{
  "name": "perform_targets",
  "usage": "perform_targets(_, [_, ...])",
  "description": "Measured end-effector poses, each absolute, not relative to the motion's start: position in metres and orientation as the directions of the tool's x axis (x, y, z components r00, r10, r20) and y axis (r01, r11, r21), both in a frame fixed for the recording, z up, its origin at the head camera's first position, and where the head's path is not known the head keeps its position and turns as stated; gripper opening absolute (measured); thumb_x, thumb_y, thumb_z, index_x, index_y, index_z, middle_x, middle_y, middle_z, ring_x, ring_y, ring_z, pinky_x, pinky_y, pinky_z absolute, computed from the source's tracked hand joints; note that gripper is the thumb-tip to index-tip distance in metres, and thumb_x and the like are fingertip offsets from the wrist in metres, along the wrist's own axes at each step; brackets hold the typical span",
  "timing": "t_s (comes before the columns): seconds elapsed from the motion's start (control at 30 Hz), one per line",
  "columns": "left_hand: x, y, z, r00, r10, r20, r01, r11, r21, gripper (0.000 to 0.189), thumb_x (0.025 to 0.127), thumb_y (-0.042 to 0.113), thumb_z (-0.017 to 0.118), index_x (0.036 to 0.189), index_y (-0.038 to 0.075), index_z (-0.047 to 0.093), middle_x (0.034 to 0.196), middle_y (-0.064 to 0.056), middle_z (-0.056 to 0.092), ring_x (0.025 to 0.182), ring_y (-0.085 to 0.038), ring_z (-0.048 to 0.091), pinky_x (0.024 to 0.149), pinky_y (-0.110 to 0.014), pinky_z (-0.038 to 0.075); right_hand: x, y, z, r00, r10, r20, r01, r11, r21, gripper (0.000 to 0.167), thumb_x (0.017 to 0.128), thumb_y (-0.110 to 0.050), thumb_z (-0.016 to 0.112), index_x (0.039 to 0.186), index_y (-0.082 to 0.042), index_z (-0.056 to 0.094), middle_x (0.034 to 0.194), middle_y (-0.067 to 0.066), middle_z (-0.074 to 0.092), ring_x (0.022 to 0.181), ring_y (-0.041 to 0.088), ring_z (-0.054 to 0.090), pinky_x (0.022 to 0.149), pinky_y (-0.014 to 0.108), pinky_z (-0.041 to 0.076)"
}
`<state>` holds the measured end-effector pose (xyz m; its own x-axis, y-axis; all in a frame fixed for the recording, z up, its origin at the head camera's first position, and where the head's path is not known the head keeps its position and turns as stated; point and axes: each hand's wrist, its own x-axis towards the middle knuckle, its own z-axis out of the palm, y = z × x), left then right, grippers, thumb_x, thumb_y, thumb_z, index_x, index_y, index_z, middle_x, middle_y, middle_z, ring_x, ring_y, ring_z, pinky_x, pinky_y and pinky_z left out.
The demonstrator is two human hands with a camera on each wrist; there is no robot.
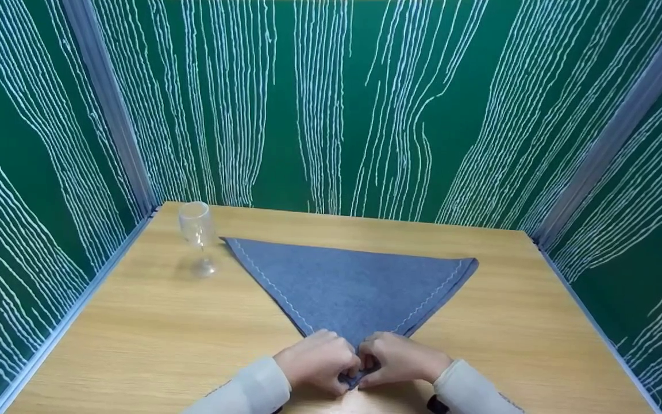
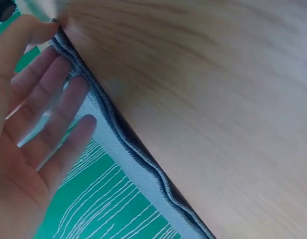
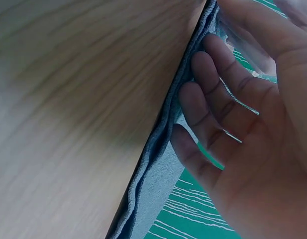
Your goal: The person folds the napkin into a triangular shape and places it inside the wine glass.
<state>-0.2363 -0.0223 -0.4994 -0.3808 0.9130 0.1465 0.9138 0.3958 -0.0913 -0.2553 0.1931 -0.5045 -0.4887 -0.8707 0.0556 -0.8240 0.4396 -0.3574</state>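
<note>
A blue-grey cloth napkin (image 1: pixel 348 287), folded into a triangle with pale wavy stitching along two sides, lies flat on the table. Its point faces me and its long edge lies away. At that near point my left hand (image 1: pixel 322 362) and right hand (image 1: pixel 403 356) meet, pinching the cloth with curled fingers. In the left wrist view the left hand (image 2: pixel 39 119) has its fingertips along the layered edge of the napkin (image 2: pixel 128 154). The right wrist view shows the right hand (image 3: pixel 253 124) likewise touching the opposite layered edge (image 3: pixel 155 144). The pinched tip is partly hidden by the fingers.
A clear stemmed wine glass (image 1: pixel 196 227) stands upright at the back left, just beyond the napkin's left corner. The wooden table (image 1: pixel 135 333) is bounded by green walls (image 1: pixel 279 115) with white wavy lines and grey corner posts (image 1: pixel 612 132).
</note>
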Motion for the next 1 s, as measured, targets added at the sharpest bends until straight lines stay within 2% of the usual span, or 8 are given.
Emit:
perform_targets(0.13, [-0.236,-0.023,-0.502,-0.326,0.925,0.195,0.916,0.36,-0.177,0.024,0.074,0.035,0.078,0.064,0.026,0.057,0.059,0.016,0.047,0.048,-0.003,0.035,0.043,-0.021,0.029,-0.255,0.193,-0.505,-0.477,-0.876,0.069,-0.832,0.425,-0.358,0.033,0.084,-0.045,0.079,0.084,-0.016,0.064,0.074,-0.012,0.055,0.069,-0.003,0.043,0.06,0.012,0.037])
perform_targets(0.23, [-0.238,-0.024,-0.503,-0.314,0.925,0.212,0.924,0.35,-0.158,0.023,0.075,0.034,0.077,0.064,0.025,0.058,0.058,0.017,0.047,0.048,-0.002,0.035,0.043,-0.019,0.028,-0.253,0.192,-0.505,-0.476,-0.877,0.07,-0.841,0.43,-0.328,0.037,0.083,-0.049,0.079,0.084,-0.015,0.063,0.075,-0.012,0.054,0.069,-0.002,0.042,0.06,0.013,0.035])
perform_targets(0.4, [-0.243,-0.029,-0.504,-0.385,0.899,0.211,0.92,0.391,0.014,0.007,0.077,0.03,0.077,0.074,0.027,0.072,0.065,0.019,0.058,0.054,0.006,0.042,0.049,-0.012,0.034,-0.249,0.187,-0.504,-0.489,-0.871,0.052,-0.839,0.453,-0.301,0.042,0.083,-0.053,0.078,0.085,-0.015,0.06,0.076,-0.013,0.051,0.071,0.0,0.04,0.061,0.016,0.033])
perform_targets(0.47, [-0.244,-0.031,-0.504,-0.426,0.883,0.198,0.905,0.415,0.098,0.003,0.079,0.029,0.077,0.082,0.027,0.076,0.071,0.02,0.064,0.059,0.01,0.046,0.055,-0.01,0.039,-0.249,0.185,-0.504,-0.499,-0.865,0.048,-0.831,0.462,-0.309,0.038,0.085,-0.049,0.077,0.084,-0.016,0.06,0.076,-0.013,0.051,0.071,0.0,0.041,0.061,0.016,0.034])
perform_targets(0.63, [-0.247,-0.034,-0.506,-0.5,0.853,0.152,0.852,0.452,0.264,0.01,0.085,0.026,0.075,0.093,0.024,0.079,0.082,0.019,0.07,0.071,0.013,0.055,0.066,-0.008,0.045,-0.248,0.183,-0.503,-0.513,-0.856,0.057,-0.824,0.473,-0.311,0.022,0.091,-0.033,0.074,0.081,-0.017,0.064,0.075,-0.012,0.054,0.069,-0.002,0.044,0.06,0.015,0.038])
perform_targets(0.83, [-0.246,-0.037,-0.507,-0.507,0.843,0.179,0.838,0.434,0.33,0.011,0.092,0.028,0.072,0.094,0.019,0.078,0.085,0.015,0.072,0.074,0.012,0.059,0.07,-0.007,0.045,-0.248,0.181,-0.5,-0.485,-0.872,0.068,-0.833,0.437,-0.338,0.02,0.098,-0.026,0.066,0.081,-0.016,0.064,0.075,-0.012,0.054,0.068,-0.001,0.046,0.061,0.015,0.039])
perform_targets(1.0, [-0.245,-0.04,-0.506,-0.526,0.823,0.215,0.822,0.426,0.378,0.003,0.095,0.022,0.07,0.094,0.018,0.071,0.084,0.013,0.071,0.073,0.011,0.058,0.069,-0.007,0.046,-0.248,0.18,-0.498,-0.485,-0.871,0.073,-0.809,0.416,-0.415,0.02,0.1,-0.015,0.062,0.08,-0.013,0.064,0.072,-0.015,0.049,0.064,-0.003,0.043,0.058,0.012,0.038])
